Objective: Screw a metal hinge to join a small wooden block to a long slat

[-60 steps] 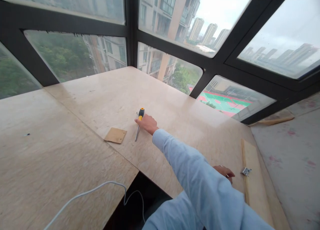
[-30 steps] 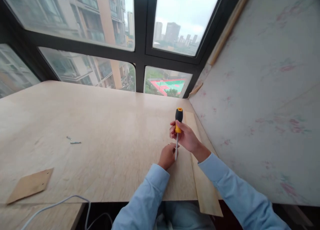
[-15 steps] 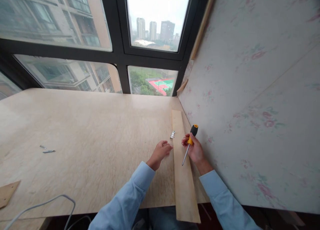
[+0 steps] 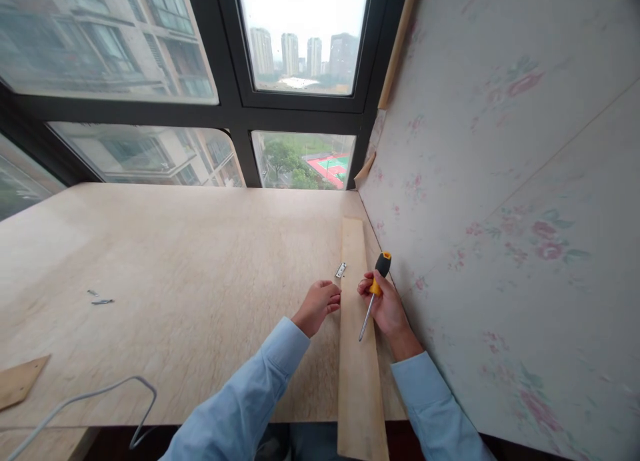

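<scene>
A yellow-and-black screwdriver (image 4: 382,266) is held in my right hand (image 4: 389,307), its handle up and its metal shaft slanting down over the wooden plank (image 4: 361,381). The plank lies lengthwise away from me, its near end past the table's edge. Beside the plank's left edge is my left hand (image 4: 317,305), with its fingers curled together; whatever may be between them is hidden. Just beyond those fingertips, a small metal hinge (image 4: 341,270) lies against the left edge of the plank, with a tiny dark spot near it.
Several small metal pieces (image 4: 102,302) lie on the marble-patterned surface (image 4: 200,261) to the left. A flat wooden piece (image 4: 20,381) and a grey cable (image 4: 115,383) are at the near left. The flowered wall (image 4: 480,181) rises close on the right, and windows stand behind.
My left fingers have drawn closer together beside the plank. The screwdriver has shifted slightly left and down in my right hand's grip. The view has turned a little, and the plank's near end sits lower.
</scene>
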`<state>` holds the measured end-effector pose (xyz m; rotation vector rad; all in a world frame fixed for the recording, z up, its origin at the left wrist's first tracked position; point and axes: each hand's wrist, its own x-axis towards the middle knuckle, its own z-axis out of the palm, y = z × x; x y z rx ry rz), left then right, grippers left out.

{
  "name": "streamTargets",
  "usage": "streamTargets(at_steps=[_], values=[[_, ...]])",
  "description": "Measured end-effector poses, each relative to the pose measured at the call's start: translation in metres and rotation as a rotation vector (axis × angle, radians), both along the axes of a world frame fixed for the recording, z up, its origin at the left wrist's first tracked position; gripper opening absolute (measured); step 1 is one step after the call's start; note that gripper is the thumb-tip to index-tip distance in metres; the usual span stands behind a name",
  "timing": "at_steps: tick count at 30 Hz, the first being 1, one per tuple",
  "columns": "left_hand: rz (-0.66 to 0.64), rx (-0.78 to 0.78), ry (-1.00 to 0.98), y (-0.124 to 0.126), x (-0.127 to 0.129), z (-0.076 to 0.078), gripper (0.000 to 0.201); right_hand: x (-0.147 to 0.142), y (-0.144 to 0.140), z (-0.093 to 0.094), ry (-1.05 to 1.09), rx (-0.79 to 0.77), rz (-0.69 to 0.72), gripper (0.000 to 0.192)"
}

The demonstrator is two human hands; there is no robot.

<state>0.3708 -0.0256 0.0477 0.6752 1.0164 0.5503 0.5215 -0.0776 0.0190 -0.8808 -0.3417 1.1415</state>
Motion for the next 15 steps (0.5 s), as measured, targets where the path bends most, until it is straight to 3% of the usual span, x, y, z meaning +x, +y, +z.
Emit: streamTargets(at_steps=[8,15], values=[[-0.071,0.029,0.086,0.01,0.006,0.001,0.011,0.003,-0.001,0.001,0.045,0.006,0.006,0.026],[-0.23,0.125,0.216,0.033,0.006,0.0,0.031,0.006,0.0,-0.003,0.091,0.022,0.012,0.024]])
